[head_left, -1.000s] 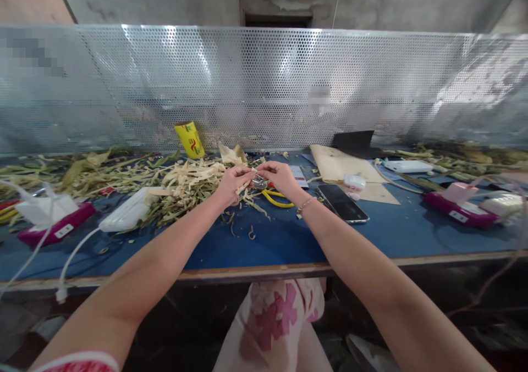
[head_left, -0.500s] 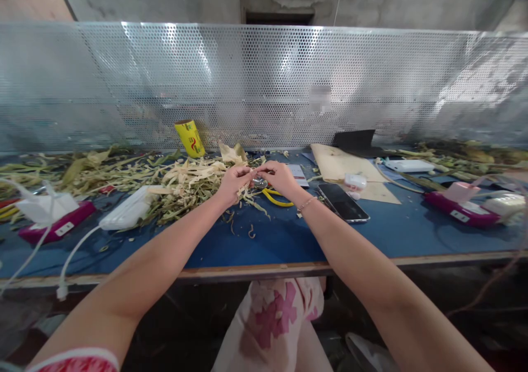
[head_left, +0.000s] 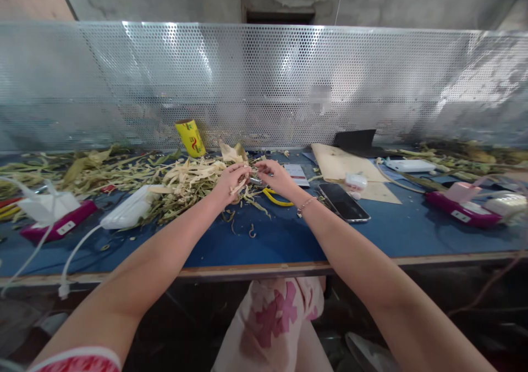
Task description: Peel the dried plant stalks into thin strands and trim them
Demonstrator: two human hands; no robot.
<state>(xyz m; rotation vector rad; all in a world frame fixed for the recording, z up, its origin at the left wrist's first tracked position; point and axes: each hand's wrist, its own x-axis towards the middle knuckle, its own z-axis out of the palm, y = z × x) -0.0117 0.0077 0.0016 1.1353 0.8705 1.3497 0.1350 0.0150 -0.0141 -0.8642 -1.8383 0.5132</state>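
Note:
My left hand (head_left: 231, 183) is closed on a pale dried plant strip (head_left: 238, 187), above the right edge of a heap of dried stalks and leaves (head_left: 193, 178). A small gap separates it from my right hand (head_left: 275, 175), whose fingers are bent together. Anything between those right fingertips is too small to make out. Just below the fingertips lies a shiny metal part (head_left: 258, 181), partly hidden by the hands. A yellow-handled tool (head_left: 275, 199) lies on the blue tabletop under my right hand, its kind not clear.
A yellow tube (head_left: 190, 138) leans near the perforated metal screen (head_left: 264, 86). Right of my hands lie a phone (head_left: 344, 202), a small clear case (head_left: 355, 182) and brown card (head_left: 342, 163). Power strips (head_left: 462, 210) with cables sit at both sides, beside a white block (head_left: 126, 207).
My hands, whose fingertips met before, have parted slightly. My left hand has turned, and the pale strip in it now shows.

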